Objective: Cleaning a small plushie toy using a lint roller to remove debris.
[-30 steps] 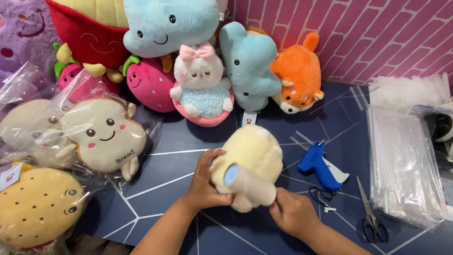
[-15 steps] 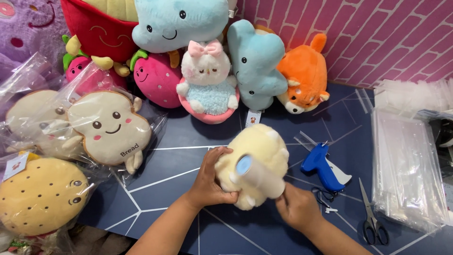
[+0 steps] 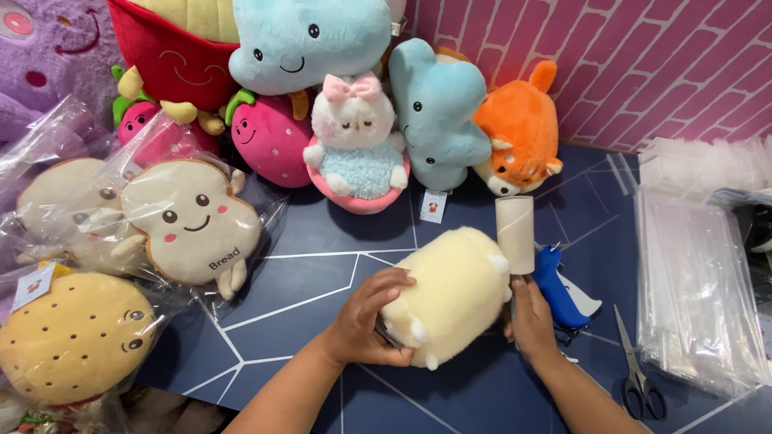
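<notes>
A cream-yellow plush toy (image 3: 454, 289) lies on the dark blue table (image 3: 322, 241) in front of me. My left hand (image 3: 370, 317) grips its left side, fingers pressed into the fur. Just right of the plush, my right hand (image 3: 531, 317) holds the handle of a lint roller (image 3: 515, 233). The pale roll stands upright beside the plush's upper right corner. The handle itself is hidden in my fist.
A blue tagging gun (image 3: 563, 293) lies just right of my right hand, with scissors (image 3: 639, 378) beyond it. A stack of clear plastic bags (image 3: 691, 273) fills the right side. Bagged bread and cookie plushes (image 3: 189, 221) lie at left. Several plush toys (image 3: 358, 149) line the back.
The roller was lying across the plush's front; it now stands upright, off the plush, at its right side. The plush has been turned under my left hand.
</notes>
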